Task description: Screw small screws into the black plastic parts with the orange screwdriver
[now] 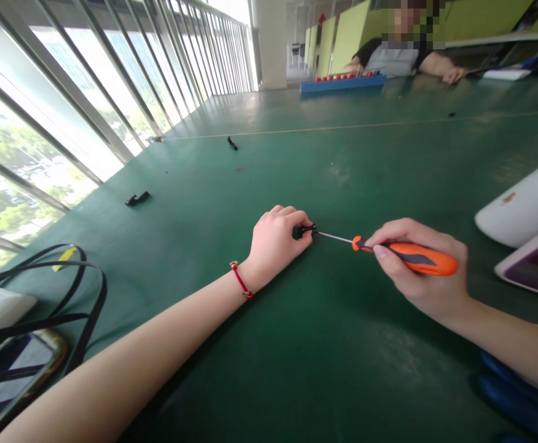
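My left hand point(278, 243) rests low over the green table point(232, 363), its fingers closed around a small black part point(302, 231). The part's far end sticks out past my fingertips; its exact kind I cannot make out. My right hand point(428, 277) grips a screwdriver point(423, 258) with an orange and dark grey handle. The thin metal shaft points left and its tip meets the black part, or lies right beside it. A red cord bracelet point(241, 282) circles my left wrist.
Small black pieces point(138, 199) lie at the left, another piece point(232, 143) farther back. A phone point(17, 375), black strap point(94, 289) and white object point(1, 307) occupy the lower left. White objects point(527, 203) stand right. Across sits a person point(400, 58) behind a blue rack point(342, 84).
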The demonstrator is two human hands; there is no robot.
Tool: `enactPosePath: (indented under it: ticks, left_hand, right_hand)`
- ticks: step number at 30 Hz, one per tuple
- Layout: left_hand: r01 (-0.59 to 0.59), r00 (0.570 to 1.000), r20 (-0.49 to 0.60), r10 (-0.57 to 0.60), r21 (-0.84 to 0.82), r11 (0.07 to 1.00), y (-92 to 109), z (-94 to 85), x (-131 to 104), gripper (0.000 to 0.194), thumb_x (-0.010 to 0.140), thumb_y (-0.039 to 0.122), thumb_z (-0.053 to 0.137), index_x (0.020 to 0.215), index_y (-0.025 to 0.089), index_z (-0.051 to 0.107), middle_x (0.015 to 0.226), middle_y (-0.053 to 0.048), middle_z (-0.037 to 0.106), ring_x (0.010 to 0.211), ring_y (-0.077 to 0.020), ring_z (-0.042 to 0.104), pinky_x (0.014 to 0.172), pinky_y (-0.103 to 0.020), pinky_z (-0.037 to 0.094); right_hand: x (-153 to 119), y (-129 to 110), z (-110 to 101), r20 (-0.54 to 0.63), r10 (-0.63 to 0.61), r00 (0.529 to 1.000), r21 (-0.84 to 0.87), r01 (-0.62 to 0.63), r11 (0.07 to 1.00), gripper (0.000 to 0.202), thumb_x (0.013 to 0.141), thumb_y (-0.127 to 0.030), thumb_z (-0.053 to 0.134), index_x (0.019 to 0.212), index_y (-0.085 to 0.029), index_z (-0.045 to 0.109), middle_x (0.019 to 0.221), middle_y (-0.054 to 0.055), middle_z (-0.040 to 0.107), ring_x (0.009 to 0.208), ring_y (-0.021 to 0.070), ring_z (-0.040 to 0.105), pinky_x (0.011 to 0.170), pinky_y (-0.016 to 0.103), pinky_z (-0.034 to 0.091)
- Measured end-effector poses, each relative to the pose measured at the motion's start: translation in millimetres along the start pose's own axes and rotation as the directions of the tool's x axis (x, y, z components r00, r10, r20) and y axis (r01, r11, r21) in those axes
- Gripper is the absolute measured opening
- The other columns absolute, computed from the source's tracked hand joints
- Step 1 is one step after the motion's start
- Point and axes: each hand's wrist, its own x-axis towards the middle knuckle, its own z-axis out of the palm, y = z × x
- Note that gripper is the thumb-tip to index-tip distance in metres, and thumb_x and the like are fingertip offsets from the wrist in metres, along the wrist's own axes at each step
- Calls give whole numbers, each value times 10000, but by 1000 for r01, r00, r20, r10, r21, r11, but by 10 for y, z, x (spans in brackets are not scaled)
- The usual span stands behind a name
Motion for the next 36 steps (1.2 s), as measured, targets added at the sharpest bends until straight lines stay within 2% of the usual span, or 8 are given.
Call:
enactPosePath:
  ticks: [8, 15, 17, 22, 24, 28, 33, 36]
  left_hand:
    - [-10, 1000, -5, 10, 10, 1000, 4, 0, -10, 87, 798, 212, 602, 812, 203, 688, 886, -5, 716, 863, -187, 594, 777, -316, 470]
    - [-21, 1000, 2, 21, 19, 1000, -9, 8, -6, 84, 794, 206, 603, 816, 205, 684, 898, -6, 714, 866, -187, 593, 775, -320, 471]
    - [-23, 1000, 2, 22, 14, 1000, -13, 9, -3, 85, 791, 200, 603, 817, 204, 684, 902, -7, 711, 871, -186, 593, 779, -318, 473]
    - [-13, 1000, 12, 13, 9, 1000, 0, 1, 0, 91, 794, 197, 595, 819, 202, 682, 891, -10, 713, 869, -187, 598, 789, -320, 478]
    - [-8, 1000, 16, 8, 11, 1000, 10, -5, -1, 91, 795, 197, 594, 824, 202, 680, 890, -7, 716, 868, -187, 604, 793, -323, 478]
    - [-12, 1000, 13, 11, 15, 1000, 20, -12, -6, 93, 799, 195, 587, 824, 199, 677, 890, -8, 715, 868, -187, 613, 789, -322, 479]
    - [-21, 1000, 19, 21, 35, 999, 22, -16, -8, 92, 801, 198, 584, 820, 201, 673, 885, -16, 717, 856, -188, 612, 769, -318, 474]
    - [-25, 999, 25, 24, 46, 999, 24, -18, -7, 93, 803, 198, 583, 826, 200, 673, 882, -17, 718, 853, -187, 614, 766, -315, 473]
  right_hand:
    - [-21, -8, 6, -66, 5, 998, 3, -5, 1000, 88, 776, -135, 617, 757, -221, 607, 712, -25, 649, 610, 99, 582, 560, 246, 466]
    - [5, -36, 12, -19, 14, 1000, -18, -14, 1000, 73, 780, -157, 608, 760, -227, 597, 696, -22, 656, 588, 102, 591, 548, 247, 463]
    - [-3, -27, 27, -30, 45, 999, 3, -45, 999, 100, 762, -159, 629, 821, -235, 604, 716, -17, 642, 606, 111, 591, 547, 253, 467]
    - [-25, 11, 57, -99, 124, 987, 190, -104, 976, 396, 723, -136, 648, 1092, -259, 569, 821, 8, 579, 707, 138, 591, 621, 283, 511]
    - [-24, 2, 47, -48, 146, 988, 193, -135, 972, 348, 751, -170, 636, 1079, -260, 566, 731, -16, 554, 627, 125, 557, 571, 274, 484]
    - [-20, -45, 25, -11, 132, 991, 74, -130, 989, 51, 814, -239, 612, 863, -246, 600, 591, -38, 541, 491, 96, 507, 488, 259, 422]
    - [-23, -28, 48, -181, 65, 981, 172, -33, 984, 385, 719, -172, 680, 1079, -257, 573, 901, 27, 581, 681, 139, 594, 601, 304, 508]
    - [-27, -24, 37, -100, 93, 991, 180, -74, 981, 333, 750, -222, 662, 1069, -254, 573, 734, -1, 554, 610, 140, 551, 545, 304, 465]
